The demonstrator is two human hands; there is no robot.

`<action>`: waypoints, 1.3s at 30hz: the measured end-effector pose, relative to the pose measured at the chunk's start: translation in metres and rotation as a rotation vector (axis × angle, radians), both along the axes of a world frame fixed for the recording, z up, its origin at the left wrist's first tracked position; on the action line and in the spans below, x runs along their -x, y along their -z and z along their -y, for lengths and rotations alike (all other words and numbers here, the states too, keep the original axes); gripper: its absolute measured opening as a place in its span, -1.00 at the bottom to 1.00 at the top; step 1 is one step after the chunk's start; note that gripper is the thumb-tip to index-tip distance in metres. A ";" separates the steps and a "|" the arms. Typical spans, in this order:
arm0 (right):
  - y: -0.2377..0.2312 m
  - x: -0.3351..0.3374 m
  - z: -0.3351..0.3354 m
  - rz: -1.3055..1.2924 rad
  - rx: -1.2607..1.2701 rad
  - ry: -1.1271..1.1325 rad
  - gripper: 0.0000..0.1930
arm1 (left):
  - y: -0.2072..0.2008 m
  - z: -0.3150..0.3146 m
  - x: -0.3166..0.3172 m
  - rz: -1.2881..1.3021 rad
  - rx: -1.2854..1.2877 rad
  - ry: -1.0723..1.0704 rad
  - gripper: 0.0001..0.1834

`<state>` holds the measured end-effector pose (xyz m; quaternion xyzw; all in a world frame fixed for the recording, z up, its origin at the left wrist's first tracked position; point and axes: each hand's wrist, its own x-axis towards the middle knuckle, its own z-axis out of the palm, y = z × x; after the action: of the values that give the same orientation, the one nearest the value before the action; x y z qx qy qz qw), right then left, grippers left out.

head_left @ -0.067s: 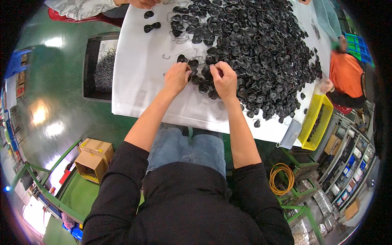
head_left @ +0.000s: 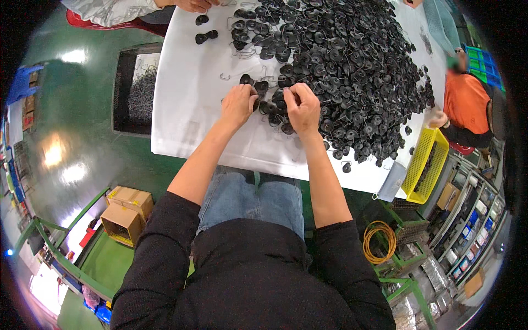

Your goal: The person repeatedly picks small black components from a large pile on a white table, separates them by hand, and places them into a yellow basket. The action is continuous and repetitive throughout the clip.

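My left hand [head_left: 237, 105] is closed in a pinch over the white table [head_left: 187, 121], with a dark round piece at its fingertips. Close by on the right, my right hand [head_left: 303, 109] has thumb and fingers pressed together; anything between them is too small to make out. Black round pieces [head_left: 261, 87] lie just beyond and between my hands, some with thin wire hooks. Against my right hand begins a wide heap of black round pieces [head_left: 363, 71], with bent metal hooks showing among them. A loose wire hook [head_left: 225, 77] lies beyond my left hand.
At the far left edge a person's hand [head_left: 193, 4] rests near a few black pieces [head_left: 206, 37]. Another person in orange [head_left: 466, 102] sits at the right, near a yellow basket [head_left: 423, 165]. A dark crate [head_left: 122, 93] holding wire pieces stands left of the table.
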<state>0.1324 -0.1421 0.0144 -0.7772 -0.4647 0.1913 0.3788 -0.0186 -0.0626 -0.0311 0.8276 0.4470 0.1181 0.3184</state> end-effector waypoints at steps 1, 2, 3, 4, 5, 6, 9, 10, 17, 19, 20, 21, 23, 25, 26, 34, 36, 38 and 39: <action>0.001 0.003 0.000 0.077 0.001 -0.034 -0.80 | -0.002 0.001 0.001 0.014 0.008 -0.048 -0.83; 0.004 0.004 -0.002 0.157 0.004 -0.050 -0.81 | -0.003 0.000 0.001 0.034 0.018 -0.077 -0.83; 0.006 0.005 -0.003 0.154 0.002 -0.010 -0.79 | -0.005 0.002 0.000 0.079 0.106 -0.167 -0.81; 0.008 0.003 -0.006 0.110 -0.018 0.019 -0.78 | -0.007 0.002 0.000 0.126 0.199 -0.254 -0.79; 0.010 0.001 -0.006 0.052 -0.010 0.055 -0.78 | -0.010 0.005 0.000 0.160 0.307 -0.352 -0.78; 0.012 0.000 -0.007 -0.017 0.059 0.085 -0.77 | -0.013 0.007 0.000 0.154 0.361 -0.388 -0.76; 0.016 -0.012 -0.011 -0.853 0.396 0.289 -0.78 | -0.017 0.008 -0.003 0.188 0.471 -0.444 -0.72; 0.016 -0.012 -0.011 -1.154 0.524 0.403 -0.79 | -0.018 0.008 -0.003 0.219 0.485 -0.430 -0.72; 0.012 0.012 -0.009 -0.470 0.177 -0.027 -0.83 | -0.020 -0.002 0.005 0.682 1.089 -0.487 -0.78; 0.007 0.020 -0.013 -0.360 0.063 -0.039 -0.86 | -0.021 -0.003 0.006 0.736 1.122 -0.402 -0.79; 0.004 0.021 -0.015 -0.329 0.056 -0.061 -0.86 | -0.022 -0.003 0.006 0.758 1.133 -0.369 -0.79; 0.000 0.022 -0.017 -0.298 0.049 -0.083 -0.86 | -0.022 -0.004 0.006 0.772 1.117 -0.335 -0.79; -0.005 0.020 -0.019 -0.225 0.051 -0.077 -0.85 | -0.021 -0.005 0.004 0.784 1.090 -0.283 -0.79; -0.008 0.017 -0.019 -0.144 0.051 -0.033 -0.83 | -0.018 -0.007 0.004 0.686 0.922 -0.362 -0.77; -0.007 0.016 -0.019 -0.081 0.175 -0.040 -0.81 | -0.015 -0.008 0.005 0.642 0.832 -0.395 -0.77; 0.024 -0.010 -0.022 -0.163 0.509 0.117 -0.76 | 0.000 -0.003 0.009 0.172 0.279 -0.236 -0.78; 0.025 -0.017 -0.017 -0.520 0.545 0.190 -0.79 | 0.000 0.003 0.002 0.119 0.116 -0.198 -0.77; 0.021 -0.029 -0.017 -0.975 0.575 0.280 -0.80 | 0.001 0.000 -0.011 0.102 -0.133 -0.154 -0.78; 0.019 -0.031 -0.016 -1.010 0.516 0.339 -0.81 | 0.002 -0.001 -0.017 0.103 -0.185 -0.145 -0.78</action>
<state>0.1634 -0.1261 -0.0050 -0.7202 -0.0348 0.5814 0.3770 -0.0013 -0.0614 -0.0332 0.8118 0.4759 0.2239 0.2537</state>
